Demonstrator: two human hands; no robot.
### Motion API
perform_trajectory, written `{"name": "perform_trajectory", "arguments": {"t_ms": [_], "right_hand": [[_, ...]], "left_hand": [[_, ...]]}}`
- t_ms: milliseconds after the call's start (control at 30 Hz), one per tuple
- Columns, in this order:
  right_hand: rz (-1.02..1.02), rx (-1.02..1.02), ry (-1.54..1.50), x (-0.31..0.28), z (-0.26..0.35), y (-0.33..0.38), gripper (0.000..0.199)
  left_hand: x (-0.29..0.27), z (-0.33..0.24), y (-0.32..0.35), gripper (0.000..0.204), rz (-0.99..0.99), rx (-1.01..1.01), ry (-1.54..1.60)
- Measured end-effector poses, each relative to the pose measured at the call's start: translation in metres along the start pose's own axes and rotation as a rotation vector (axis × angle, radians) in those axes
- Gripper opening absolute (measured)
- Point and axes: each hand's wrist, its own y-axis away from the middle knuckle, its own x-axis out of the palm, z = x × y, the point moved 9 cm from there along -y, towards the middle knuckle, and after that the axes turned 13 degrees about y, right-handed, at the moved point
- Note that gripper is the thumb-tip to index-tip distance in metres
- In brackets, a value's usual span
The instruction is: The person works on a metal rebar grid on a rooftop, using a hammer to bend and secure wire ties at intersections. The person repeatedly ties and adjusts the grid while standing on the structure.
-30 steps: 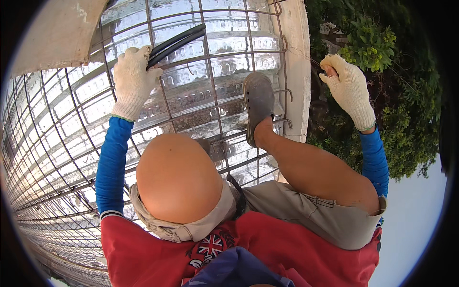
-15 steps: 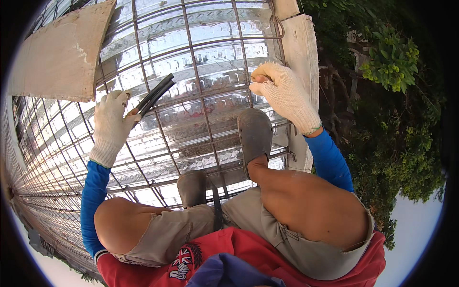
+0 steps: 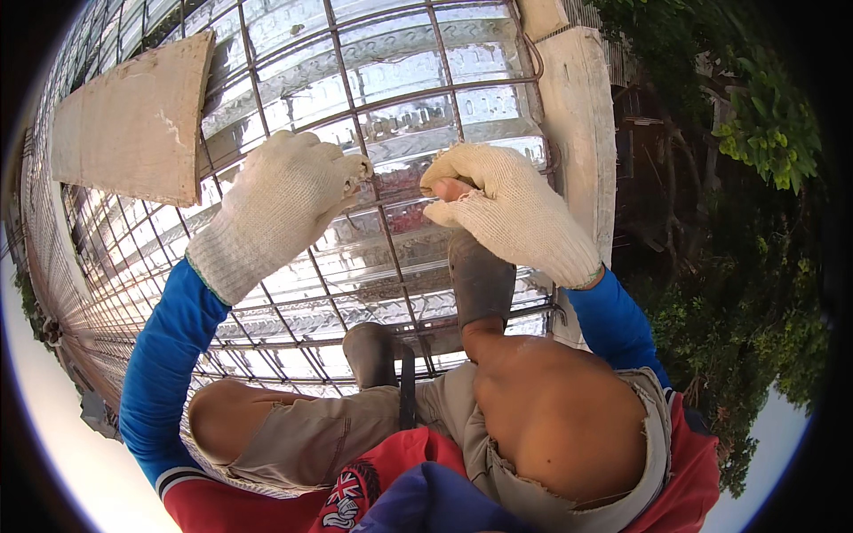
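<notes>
My left hand (image 3: pixel 274 209), in a white knit glove, is raised over the rebar mesh (image 3: pixel 355 111) with its fingers curled closed. Whatever it holds is hidden behind the hand; the black-handled tool seen earlier does not show. Level with it, my right hand (image 3: pixel 515 209), gloved too, makes a pinch with a bare fingertip showing through the glove. Anything between its fingers is too small to make out. A gap with a mesh bar in it separates the two hands. The right hand is above my dark shoe (image 3: pixel 482 280), close to the wooden edge board (image 3: pixel 582 142).
Shiny corrugated metal decking (image 3: pixel 391 84) lies under the bars. A plywood sheet (image 3: pixel 133 124) rests on the mesh at the far left. Hooked bar ends (image 3: pixel 536 67) meet the edge board. Trees (image 3: pixel 737 222) stand beyond the right edge. My other shoe (image 3: pixel 370 354) is on the mesh.
My left hand has moved right and closer to my right hand, and the black-handled tool in it has gone out of sight. The right hand stays pinched, slightly lower.
</notes>
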Motion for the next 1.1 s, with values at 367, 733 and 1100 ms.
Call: {"name": "perform_trajectory", "arguments": {"t_ms": [367,733,1100], "right_hand": [[0.295,0.293,-0.777,0.015,-0.034,-0.012,0.023],[0.531,0.235,-1.180,0.061,-0.017,-0.011,0.018],[0.289,-0.105,-0.599,0.057,-0.031,-0.027,0.015]], "left_hand": [[-0.035,0.001,0.001,0.026,-0.151,-0.139,0.463],[-0.011,-0.001,-0.006,0.025,0.208,-0.016,-0.178],[-0.018,0.037,-0.005,0.034,-0.118,-0.234,0.562]]}}
